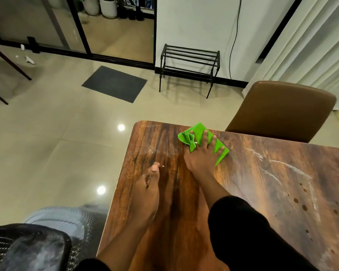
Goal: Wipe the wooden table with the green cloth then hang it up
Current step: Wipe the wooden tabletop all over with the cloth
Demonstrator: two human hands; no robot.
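Observation:
A bright green cloth [199, 132] lies bunched on the wooden table [262, 182], close to its far edge. My right hand [200, 155] presses flat on the cloth with fingers spread over it. My left hand [149, 182] rests on the table near its left edge, fingers loosely curled, holding nothing. White smears and dark spots mark the tabletop to the right of the cloth.
A brown leather chair [282, 110] stands at the table's far side. A black metal rack [190, 65] stands against the white wall beyond. A dark doormat [114, 83] lies on the tiled floor. A black mesh chair [27, 247] sits at lower left.

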